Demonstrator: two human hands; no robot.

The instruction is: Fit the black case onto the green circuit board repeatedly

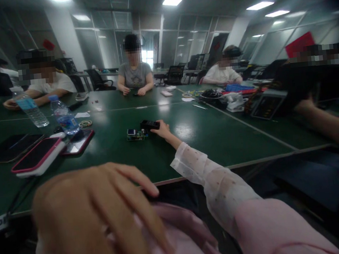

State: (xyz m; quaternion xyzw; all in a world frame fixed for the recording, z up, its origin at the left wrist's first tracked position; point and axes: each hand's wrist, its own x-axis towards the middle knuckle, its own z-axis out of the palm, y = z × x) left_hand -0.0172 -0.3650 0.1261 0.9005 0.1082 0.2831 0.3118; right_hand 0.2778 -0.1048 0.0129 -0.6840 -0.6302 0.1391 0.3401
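My right hand (163, 130) reaches out over the green table (137, 166) and grips one end of a small black oblong device (149, 124). Its fingers are wrapped round that end, and they hide part of it. Right beside the device, on the left, lies a small circuit board (140, 136) with a little screen on it. I cannot tell whether the two touch. Close to the camera and slightly blurred, my left hand (91, 214) hangs in front of my pink clothing with its fingers bent loosely and apart. Nothing shows in it.
Left on the table are a pink-edged phone (38, 154) on a white block, another phone (78, 142), a dark tablet (12, 148) and two water bottles (63, 114). Cables (211, 95) and a power supply unit (269, 104) stand right. Several people sit around.
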